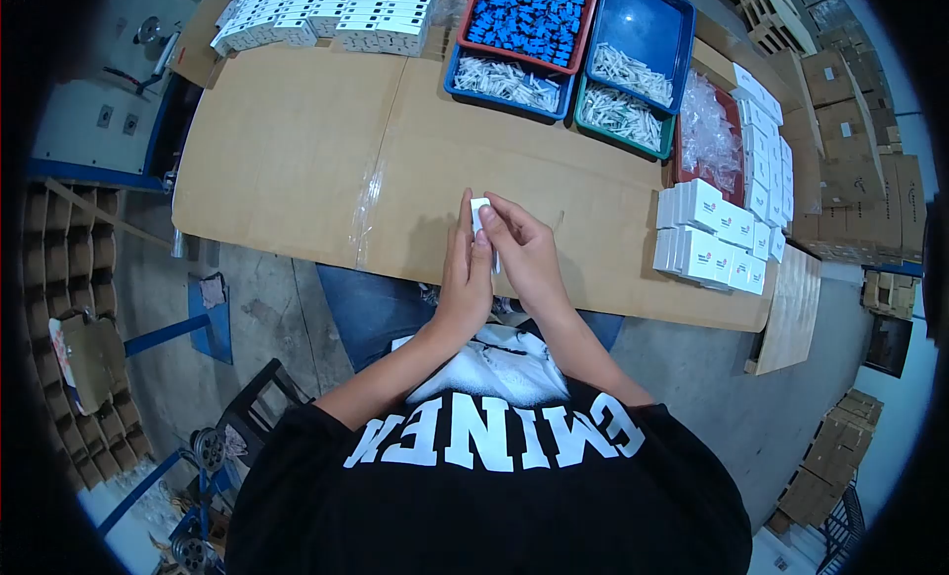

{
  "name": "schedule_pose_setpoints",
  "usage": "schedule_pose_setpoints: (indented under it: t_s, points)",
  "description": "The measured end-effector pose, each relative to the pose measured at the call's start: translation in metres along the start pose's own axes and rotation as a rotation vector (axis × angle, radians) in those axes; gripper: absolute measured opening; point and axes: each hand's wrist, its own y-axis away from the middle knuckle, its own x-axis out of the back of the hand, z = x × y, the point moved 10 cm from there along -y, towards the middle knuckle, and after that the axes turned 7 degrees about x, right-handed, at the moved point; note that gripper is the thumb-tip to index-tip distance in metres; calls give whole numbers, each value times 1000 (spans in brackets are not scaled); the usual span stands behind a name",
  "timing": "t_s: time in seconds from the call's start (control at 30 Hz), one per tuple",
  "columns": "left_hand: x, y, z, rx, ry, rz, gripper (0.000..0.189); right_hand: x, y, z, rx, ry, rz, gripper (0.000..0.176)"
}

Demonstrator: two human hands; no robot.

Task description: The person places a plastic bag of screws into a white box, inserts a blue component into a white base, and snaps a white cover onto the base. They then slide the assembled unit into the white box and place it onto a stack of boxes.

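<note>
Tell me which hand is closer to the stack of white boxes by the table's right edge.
Right. The right hand lies left of the stack, apart from it; the left hand is farther left, beyond the right one. Both hold a small box.

matt cardboard tabletop (297,150), glossy plastic trays (647,21)

1. Box (479,212): small, white and flat, largely hidden by fingers, so only its upper end shows.
2. It stands roughly upright, pinched between the left hand (465,273) and right hand (526,254).
</note>
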Motion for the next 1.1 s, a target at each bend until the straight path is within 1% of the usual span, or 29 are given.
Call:
schedule_pose_setpoints:
  t_s: [0.1, 0.27, 0.33, 0.37, 0.4, 0.43, 0.47, 0.53, 0.7, 0.77, 0.87, 1.07, 1.1]
  points:
    - [-2, 0, 2, 20, 9, -34, 59, -1, -1, -3, 30, -26, -6, 55]
    - [5, 2, 15, -124, 17, 32, 56, -10, 8, -18, 60, -43, -52, 52]
    - [4, 4, 14, -131, 23, 17, 55, -10, 13, -30, 234, 39, -24, 47]
    - [3, 4, 15, -141, 31, 1, 55, -10, 14, -30, 234, 39, -24, 47]
    - [3, 4, 16, -141, 31, 1, 55, -11, 15, -37, 295, 117, -25, 45]
    - [5, 7, 23, -184, -21, 31, 56, -12, 17, -43, 356, 196, -26, 43]
    - [6, 9, 29, -228, -72, 61, 57, -12, 18, -45, 356, 196, -26, 43]
    - [5, 8, 28, -228, -68, 62, 57, -13, 19, -48, 366, 266, -42, 42]
    - [6, 9, 28, -235, -112, 62, 57, -12, 21, -48, 376, 286, -40, 43]
    - [5, 10, 26, -186, -101, 39, 53, -13, 21, -46, 366, 287, -46, 43]
    - [6, 9, 27, -214, -118, 66, 54, -12, 21, -44, 367, 291, -41, 44]
    - [3, 9, 22, -163, -151, 34, 54, -11, 19, -35, 296, 247, -58, 45]
    - [3, 7, 21, -164, -151, 34, 54, -9, 18, -28, 221, 121, -41, 45]
